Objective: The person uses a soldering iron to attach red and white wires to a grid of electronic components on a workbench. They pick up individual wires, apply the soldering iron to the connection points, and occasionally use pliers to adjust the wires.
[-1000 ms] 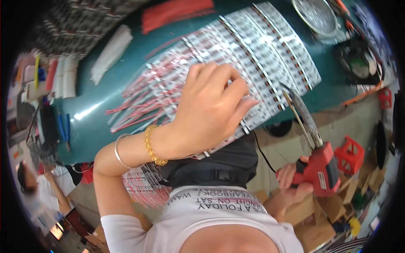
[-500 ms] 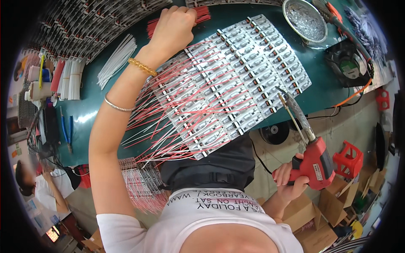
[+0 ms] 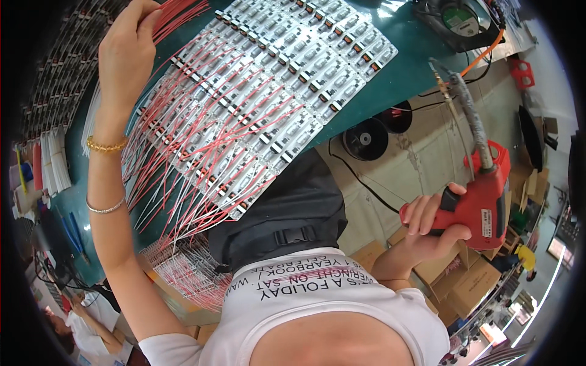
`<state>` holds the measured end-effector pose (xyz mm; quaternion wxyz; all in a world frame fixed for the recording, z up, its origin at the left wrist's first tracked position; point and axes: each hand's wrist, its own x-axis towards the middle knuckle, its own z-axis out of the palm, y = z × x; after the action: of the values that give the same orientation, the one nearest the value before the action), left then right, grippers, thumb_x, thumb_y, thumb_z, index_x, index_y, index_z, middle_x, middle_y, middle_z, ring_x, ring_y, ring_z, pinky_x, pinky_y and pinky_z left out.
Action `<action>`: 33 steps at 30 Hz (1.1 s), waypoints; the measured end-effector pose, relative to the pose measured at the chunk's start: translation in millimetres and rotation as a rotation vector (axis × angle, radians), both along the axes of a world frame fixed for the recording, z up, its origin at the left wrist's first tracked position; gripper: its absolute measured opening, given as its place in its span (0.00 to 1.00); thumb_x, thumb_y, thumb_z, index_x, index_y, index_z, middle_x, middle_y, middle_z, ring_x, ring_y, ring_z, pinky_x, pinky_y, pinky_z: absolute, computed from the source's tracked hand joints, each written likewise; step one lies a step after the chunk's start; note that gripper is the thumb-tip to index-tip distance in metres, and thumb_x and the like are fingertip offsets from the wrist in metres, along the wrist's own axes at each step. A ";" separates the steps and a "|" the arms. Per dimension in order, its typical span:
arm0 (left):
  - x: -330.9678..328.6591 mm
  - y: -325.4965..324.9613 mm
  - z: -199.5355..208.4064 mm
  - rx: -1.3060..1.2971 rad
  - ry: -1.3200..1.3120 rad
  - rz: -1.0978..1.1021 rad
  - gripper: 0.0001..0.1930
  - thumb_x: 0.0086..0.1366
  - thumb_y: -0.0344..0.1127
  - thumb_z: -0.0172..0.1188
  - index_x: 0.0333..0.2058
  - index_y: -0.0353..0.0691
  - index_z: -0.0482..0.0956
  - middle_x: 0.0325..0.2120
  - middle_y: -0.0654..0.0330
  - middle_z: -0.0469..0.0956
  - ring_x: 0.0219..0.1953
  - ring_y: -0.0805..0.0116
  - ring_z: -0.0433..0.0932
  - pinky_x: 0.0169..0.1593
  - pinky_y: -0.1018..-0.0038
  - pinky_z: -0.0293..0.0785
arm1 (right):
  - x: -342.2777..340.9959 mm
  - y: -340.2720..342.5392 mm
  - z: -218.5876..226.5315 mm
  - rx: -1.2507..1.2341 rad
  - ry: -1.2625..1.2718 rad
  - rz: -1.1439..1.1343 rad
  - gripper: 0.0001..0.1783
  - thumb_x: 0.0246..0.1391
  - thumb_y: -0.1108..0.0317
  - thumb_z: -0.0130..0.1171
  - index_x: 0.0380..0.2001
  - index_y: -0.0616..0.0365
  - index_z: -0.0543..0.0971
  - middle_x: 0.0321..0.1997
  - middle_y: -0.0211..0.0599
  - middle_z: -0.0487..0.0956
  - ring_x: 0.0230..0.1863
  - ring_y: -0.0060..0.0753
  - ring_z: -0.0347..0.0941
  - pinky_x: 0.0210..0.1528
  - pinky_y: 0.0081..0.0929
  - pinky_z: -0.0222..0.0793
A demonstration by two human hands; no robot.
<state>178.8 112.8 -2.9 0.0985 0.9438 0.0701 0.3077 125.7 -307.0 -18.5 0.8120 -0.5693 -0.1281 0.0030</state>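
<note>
My right hand (image 3: 432, 226) grips the handle of a red soldering gun (image 3: 488, 204), its metal tip pointing up and away from the board. My left hand (image 3: 127, 52) reaches to the far left, fingers pinched at the end of a pile of loose red wires (image 3: 180, 17). How many wires are in the pinch is hidden. Between the hands lies a panel of small silvery circuit boards (image 3: 268, 73), set in rows with black parts. Red and white wires (image 3: 177, 146) stick out over its left side.
A green table (image 3: 372, 97) carries the panel. Stacked panels (image 3: 55, 67) and white wire bundles (image 3: 54, 165) stand at the left. A black fan (image 3: 458, 21) sits far right. Below are a black spool (image 3: 365, 139), a cable, and cardboard boxes (image 3: 470, 283). Another person (image 3: 91, 317) sits lower left.
The view has shifted, so the panel and table appear farther left. My left hand stays at the red wires. The soldering gun has moved right, farther from the panel.
</note>
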 end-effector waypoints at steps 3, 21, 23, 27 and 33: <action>-3.7 -4.7 -1.0 -0.020 -0.047 -0.053 0.07 0.61 0.31 0.54 0.35 0.36 0.77 0.28 0.56 0.78 0.30 0.62 0.77 0.35 0.72 0.71 | -1.1 -3.3 5.8 -0.015 0.027 -0.132 0.45 0.50 0.32 0.47 0.52 0.65 0.60 0.11 0.24 0.62 0.10 0.21 0.58 0.16 0.22 0.59; -62.3 -119.9 8.5 -0.524 0.283 -0.296 0.04 0.52 0.25 0.62 0.26 0.34 0.74 0.20 0.57 0.72 0.21 0.61 0.72 0.24 0.73 0.66 | -30.9 6.6 -14.8 -0.300 0.149 0.062 0.44 0.50 0.33 0.49 0.50 0.67 0.61 0.11 0.22 0.63 0.10 0.19 0.59 0.15 0.20 0.58; -63.3 -126.7 5.9 -0.546 0.287 -0.268 0.06 0.52 0.27 0.63 0.23 0.36 0.74 0.18 0.60 0.71 0.21 0.63 0.71 0.27 0.72 0.64 | -32.2 6.5 -9.3 -0.235 0.214 0.109 0.44 0.49 0.33 0.49 0.50 0.67 0.61 0.10 0.22 0.63 0.10 0.19 0.59 0.15 0.20 0.58; -65.3 -133.3 2.1 -0.454 0.281 -0.287 0.05 0.52 0.29 0.64 0.23 0.39 0.76 0.16 0.65 0.69 0.20 0.71 0.63 0.34 0.75 0.58 | -34.1 5.4 -15.5 -0.201 0.207 0.120 0.46 0.48 0.32 0.49 0.51 0.67 0.61 0.10 0.22 0.63 0.10 0.20 0.58 0.15 0.19 0.57; -63.4 -143.9 -2.5 -0.401 0.226 -0.289 0.06 0.52 0.28 0.64 0.20 0.40 0.75 0.16 0.66 0.69 0.22 0.70 0.66 0.36 0.73 0.57 | -33.3 2.7 -12.8 -0.175 0.206 0.192 0.48 0.46 0.31 0.50 0.52 0.66 0.60 0.09 0.23 0.64 0.09 0.21 0.58 0.15 0.20 0.57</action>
<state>115.4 -31.1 -5.4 0.3180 0.9339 0.0047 0.1632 92.4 -304.3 -31.3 0.7642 -0.6196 -0.0974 0.1502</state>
